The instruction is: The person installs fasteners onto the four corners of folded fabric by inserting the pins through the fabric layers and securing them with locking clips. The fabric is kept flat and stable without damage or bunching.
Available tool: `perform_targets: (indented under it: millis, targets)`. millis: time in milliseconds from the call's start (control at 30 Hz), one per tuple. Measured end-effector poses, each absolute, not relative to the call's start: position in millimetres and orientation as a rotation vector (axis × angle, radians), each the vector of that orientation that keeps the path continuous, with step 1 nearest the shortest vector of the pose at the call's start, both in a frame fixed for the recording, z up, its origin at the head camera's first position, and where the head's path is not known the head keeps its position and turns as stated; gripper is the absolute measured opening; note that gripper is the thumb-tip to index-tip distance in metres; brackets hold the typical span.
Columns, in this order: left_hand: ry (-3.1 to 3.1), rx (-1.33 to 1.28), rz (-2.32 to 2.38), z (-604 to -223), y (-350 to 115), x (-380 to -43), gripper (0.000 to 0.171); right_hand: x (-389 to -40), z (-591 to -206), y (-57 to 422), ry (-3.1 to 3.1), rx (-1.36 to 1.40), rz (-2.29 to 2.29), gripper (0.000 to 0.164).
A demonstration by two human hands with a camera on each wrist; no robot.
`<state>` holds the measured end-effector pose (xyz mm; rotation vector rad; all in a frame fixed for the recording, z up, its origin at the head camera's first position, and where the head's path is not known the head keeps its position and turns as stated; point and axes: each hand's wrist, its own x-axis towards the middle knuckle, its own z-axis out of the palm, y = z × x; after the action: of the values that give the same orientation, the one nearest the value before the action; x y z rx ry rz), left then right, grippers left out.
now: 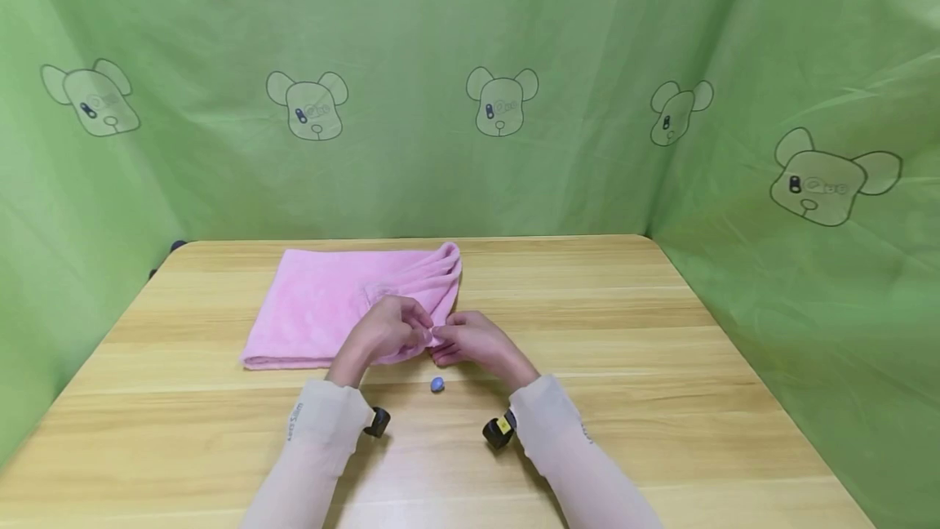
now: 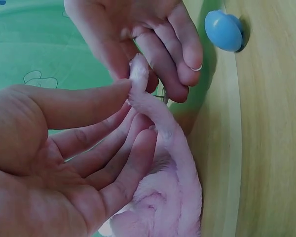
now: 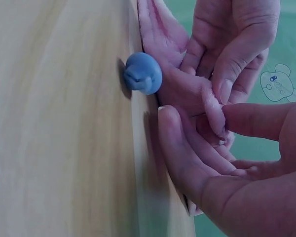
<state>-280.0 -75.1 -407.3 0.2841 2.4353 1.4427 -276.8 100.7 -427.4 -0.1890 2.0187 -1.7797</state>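
A pink plush cloth (image 1: 323, 300) lies folded on the table, its right side gathered into creases. Its near right corner is lifted between both hands. My left hand (image 1: 389, 329) pinches the cloth edge between thumb and fingers. Close against it, my right hand (image 1: 473, 341) pinches the same corner from the other side. A thin shiny metal piece (image 2: 164, 95) shows beside the cloth by the right fingers in the left wrist view; most of it is hidden. Just in front of the hands sits a small blue rounded piece (image 1: 437, 384), with a slotted face in the right wrist view (image 3: 143, 74).
The wooden table (image 1: 587, 300) extends around the cloth on every side. Green curtains (image 1: 411, 178) with printed bear heads enclose its back and sides. A dark wrist camera (image 1: 378, 422) hangs under the left sleeve, another camera (image 1: 498, 433) under the right.
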Motion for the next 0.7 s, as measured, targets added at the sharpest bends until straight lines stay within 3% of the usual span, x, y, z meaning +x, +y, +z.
perform_targets:
  millis: [700]
  targets:
    - [2.507,0.336,1.380,-408.1,-76.0,-280.7,0.018,-276.0,-429.7,96.1,2.091,-0.130,-1.821,0.012]
